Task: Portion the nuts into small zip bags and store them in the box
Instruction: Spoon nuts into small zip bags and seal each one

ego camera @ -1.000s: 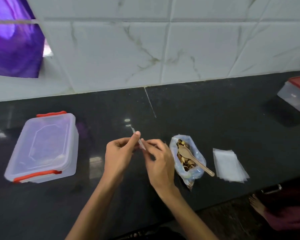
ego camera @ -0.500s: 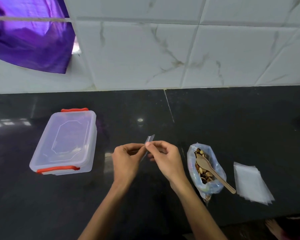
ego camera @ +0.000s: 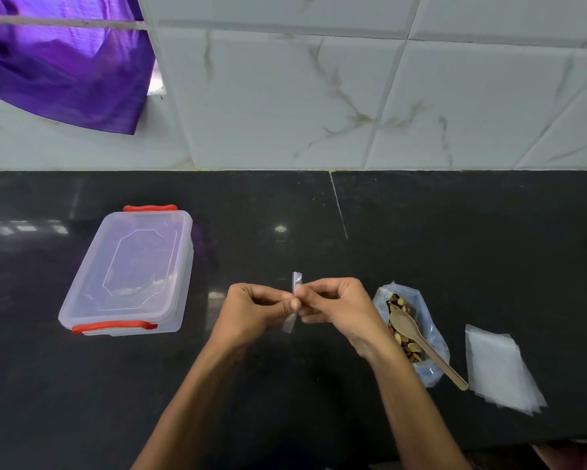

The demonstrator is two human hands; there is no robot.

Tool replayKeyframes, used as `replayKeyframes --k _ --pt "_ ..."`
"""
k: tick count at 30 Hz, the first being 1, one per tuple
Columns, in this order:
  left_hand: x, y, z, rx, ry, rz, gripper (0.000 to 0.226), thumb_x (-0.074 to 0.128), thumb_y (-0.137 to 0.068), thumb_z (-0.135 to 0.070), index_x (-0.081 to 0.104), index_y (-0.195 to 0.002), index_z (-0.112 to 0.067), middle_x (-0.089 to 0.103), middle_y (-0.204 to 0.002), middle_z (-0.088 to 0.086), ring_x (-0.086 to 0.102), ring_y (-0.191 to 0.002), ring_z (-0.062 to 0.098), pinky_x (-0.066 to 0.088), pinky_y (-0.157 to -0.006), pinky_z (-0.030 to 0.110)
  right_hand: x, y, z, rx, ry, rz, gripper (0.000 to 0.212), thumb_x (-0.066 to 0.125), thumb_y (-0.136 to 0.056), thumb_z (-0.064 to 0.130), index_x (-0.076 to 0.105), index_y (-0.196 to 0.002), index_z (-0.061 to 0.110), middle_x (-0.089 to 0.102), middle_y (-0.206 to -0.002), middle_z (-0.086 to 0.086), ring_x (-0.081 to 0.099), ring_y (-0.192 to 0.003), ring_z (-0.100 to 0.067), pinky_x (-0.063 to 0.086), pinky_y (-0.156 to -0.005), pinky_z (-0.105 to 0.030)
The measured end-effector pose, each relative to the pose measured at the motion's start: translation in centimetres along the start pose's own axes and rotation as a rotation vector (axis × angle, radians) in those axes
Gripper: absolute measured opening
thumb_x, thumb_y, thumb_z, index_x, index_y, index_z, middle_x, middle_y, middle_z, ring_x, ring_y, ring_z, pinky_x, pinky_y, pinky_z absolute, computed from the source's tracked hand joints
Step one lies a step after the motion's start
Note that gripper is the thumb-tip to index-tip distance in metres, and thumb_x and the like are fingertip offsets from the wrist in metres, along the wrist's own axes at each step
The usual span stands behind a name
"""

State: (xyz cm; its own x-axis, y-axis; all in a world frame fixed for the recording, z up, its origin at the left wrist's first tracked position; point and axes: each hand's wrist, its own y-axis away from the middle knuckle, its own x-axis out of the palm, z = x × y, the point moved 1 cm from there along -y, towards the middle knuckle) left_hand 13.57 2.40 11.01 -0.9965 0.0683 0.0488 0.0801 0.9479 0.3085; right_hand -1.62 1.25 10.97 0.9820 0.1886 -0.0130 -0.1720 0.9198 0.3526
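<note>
My left hand and right hand both pinch one small zip bag, held edge-on above the dark counter, fingers curled on its mouth. I judge the film nearly weightless, limp and slippery; purchase belongs at the two lips beside the zip strip. The open bag of nuts, soft-walled, holds a wooden spoon, best taken by its handle. Spare zip bags lie right; the lidded box sits left.
</note>
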Motion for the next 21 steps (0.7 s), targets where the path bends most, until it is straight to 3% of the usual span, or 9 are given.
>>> replayKeyframes --k 2,6,8,10,12,16,21 --pt "-0.2 -0.1 0.1 -0.061 0.081 0.064 0.007 0.072 -0.063 -0.014 0.075 -0.067 -0.009 0.072 -0.066 0.007 0.069 -0.06 0.011 0.054 -0.052 0.02 -0.4 -0.1 0.0 0.028 -0.035 0.075 0.009 0.067 -0.082 0.016 0.073 -0.086 0.01 0.073 -0.074 -0.005 0.07 -0.071 -0.014 0.057 -0.067 -0.025" --pt "-0.6 -0.3 0.2 -0.093 0.041 0.118 0.011 0.07 -0.073 -0.017 0.075 -0.076 -0.008 0.073 -0.077 0.009 0.069 -0.07 0.015 0.058 -0.062 0.028 -0.7 -0.6 -0.1 0.032 0.032 0.102 0.012 0.064 -0.087 0.014 0.073 -0.091 0.007 0.072 -0.076 -0.005 0.069 -0.072 -0.013 0.057 -0.07 -0.025" --pt "-0.5 -0.3 0.0 -0.049 -0.036 0.061 0.008 0.067 -0.083 -0.01 0.071 -0.08 -0.004 0.072 -0.079 0.011 0.069 -0.071 0.018 0.058 -0.06 0.029 -0.5 -0.9 0.0 0.023 0.123 0.068 0.013 0.062 -0.09 0.016 0.072 -0.093 0.007 0.072 -0.079 -0.005 0.069 -0.075 -0.012 0.057 -0.071 -0.025" --pt "-0.1 -0.3 0.0 0.09 -0.286 -0.056 0.01 0.066 -0.086 -0.009 0.069 -0.077 -0.008 0.072 -0.079 0.007 0.07 -0.073 0.019 0.06 -0.064 0.033 -0.1 -1.3 0.0 -0.009 0.249 0.014 0.013 0.061 -0.09 0.02 0.071 -0.09 0.011 0.072 -0.08 -0.003 0.07 -0.076 -0.011 0.058 -0.072 -0.026" --pt "0.4 -0.3 0.0 0.201 -0.478 -0.152 0.012 0.069 -0.082 -0.016 0.066 -0.071 -0.017 0.07 -0.073 -0.003 0.068 -0.07 0.009 0.058 -0.066 0.029 0.2 -1.4 0.2 -0.068 0.381 -0.026 0.016 0.06 -0.091 0.026 0.07 -0.087 0.014 0.071 -0.077 0.001 0.069 -0.074 -0.008 0.057 -0.073 -0.026" --pt "1.0 -0.4 -0.1 0.276 -0.542 -0.246 0.017 0.074 -0.079 -0.022 0.063 -0.065 -0.024 0.065 -0.065 -0.01 0.062 -0.066 -0.002 0.053 -0.062 0.018 0.2 -1.7 0.5 -0.089 0.519 -0.068 0.019 0.059 -0.09 0.03 0.069 -0.084 0.016 0.07 -0.077 0.001 0.067 -0.076 -0.009 0.056 -0.075 -0.029" --pt "1.4 -0.4 0.1 0.264 -0.57 -0.334 0.022 0.074 -0.08 -0.025 0.059 -0.064 -0.024 0.061 -0.064 -0.01 0.063 -0.065 0.005 0.053 -0.059 0.019 0.1 -2.0 0.9 -0.075 0.583 -0.074 0.014 0.062 -0.089 0.028 0.066 -0.082 0.017 0.07 -0.079 0.0 0.067 -0.077 -0.01 0.056 -0.079 -0.032"
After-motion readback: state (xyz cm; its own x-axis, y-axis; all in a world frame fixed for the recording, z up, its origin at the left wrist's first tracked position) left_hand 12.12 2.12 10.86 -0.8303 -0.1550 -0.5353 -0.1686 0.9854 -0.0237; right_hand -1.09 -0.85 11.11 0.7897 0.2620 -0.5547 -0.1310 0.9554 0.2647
